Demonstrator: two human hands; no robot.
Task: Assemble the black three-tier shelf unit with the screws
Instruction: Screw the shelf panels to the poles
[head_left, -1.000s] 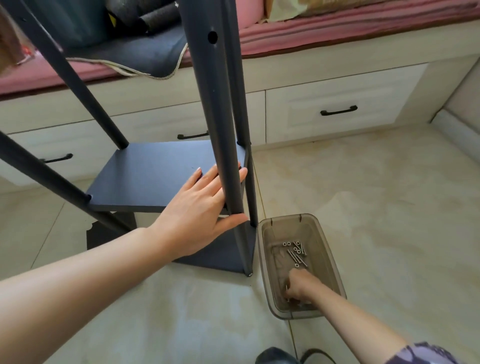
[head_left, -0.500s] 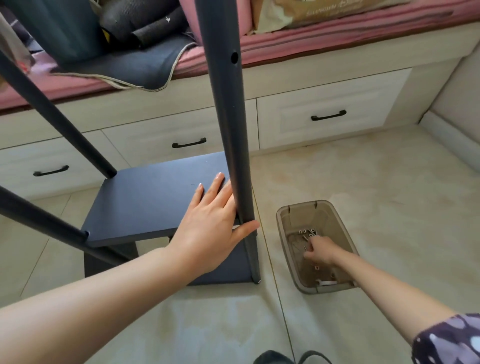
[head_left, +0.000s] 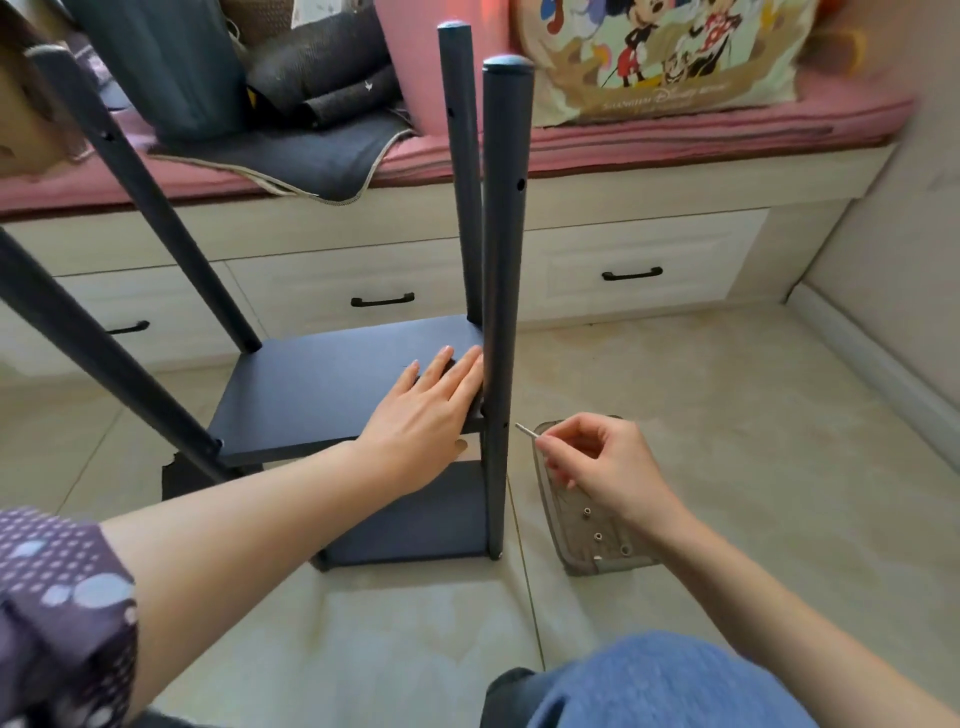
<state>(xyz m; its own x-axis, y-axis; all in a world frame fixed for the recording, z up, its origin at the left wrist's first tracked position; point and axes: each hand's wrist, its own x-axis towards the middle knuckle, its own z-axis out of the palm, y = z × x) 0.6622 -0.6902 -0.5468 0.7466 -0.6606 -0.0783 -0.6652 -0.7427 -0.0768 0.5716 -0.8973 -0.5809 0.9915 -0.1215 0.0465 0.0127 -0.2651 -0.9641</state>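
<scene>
The black shelf unit stands on the tiled floor with several round posts rising from it. Its middle board (head_left: 322, 384) sits above a lower board (head_left: 415, 525). My left hand (head_left: 426, 415) lies flat on the middle board, fingers straight, touching the near right post (head_left: 501, 291). My right hand (head_left: 597, 462) pinches a silver screw (head_left: 525, 430) by its head end. The screw's tip points left at a small hole in that post, a short gap away.
A translucent grey plastic box (head_left: 587, 535) with several loose screws sits on the floor under my right hand. Behind the shelf runs a white drawer bench (head_left: 634, 260) with a pink cushion, clothes and a printed bag. A wall skirting runs along the right.
My right hand has lifted out of the box with a screw and come up beside the near right post. My left hand has stayed on the middle board. The view has pulled back.
</scene>
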